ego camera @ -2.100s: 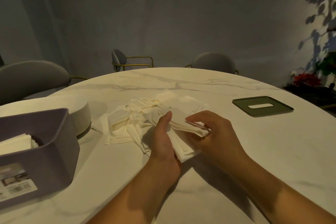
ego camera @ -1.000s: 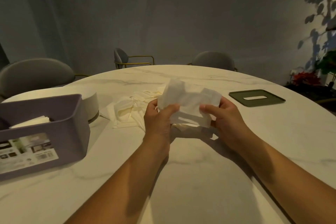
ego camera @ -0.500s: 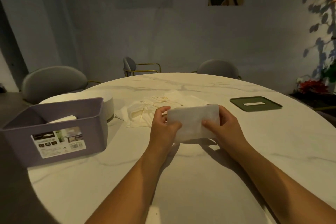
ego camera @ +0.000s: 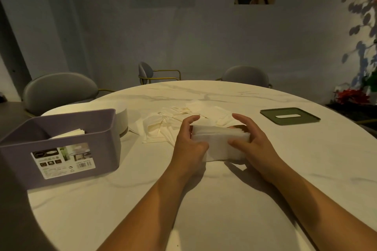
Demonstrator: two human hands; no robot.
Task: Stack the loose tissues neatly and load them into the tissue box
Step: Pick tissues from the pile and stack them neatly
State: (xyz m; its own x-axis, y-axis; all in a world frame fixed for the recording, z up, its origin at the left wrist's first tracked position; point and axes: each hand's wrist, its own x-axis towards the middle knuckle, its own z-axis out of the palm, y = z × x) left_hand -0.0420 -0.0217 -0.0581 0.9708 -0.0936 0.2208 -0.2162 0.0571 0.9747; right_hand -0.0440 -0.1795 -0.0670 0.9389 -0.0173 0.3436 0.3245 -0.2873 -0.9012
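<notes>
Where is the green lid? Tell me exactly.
In the head view, the green lid lies flat on the right side of the table, beyond and right of the right hand gripping the tissue stack, touching neither.

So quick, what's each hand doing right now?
Left hand: grips the left end of the tissue stack.
Right hand: grips the tissue stack's right end.

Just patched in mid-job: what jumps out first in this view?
At the centre of the table, the left hand and right hand hold a stack of tissues by its ends. Behind it lies a messy pile of loose tissues; a purple box with tissues inside sits at left, a green lid at far right.
</notes>
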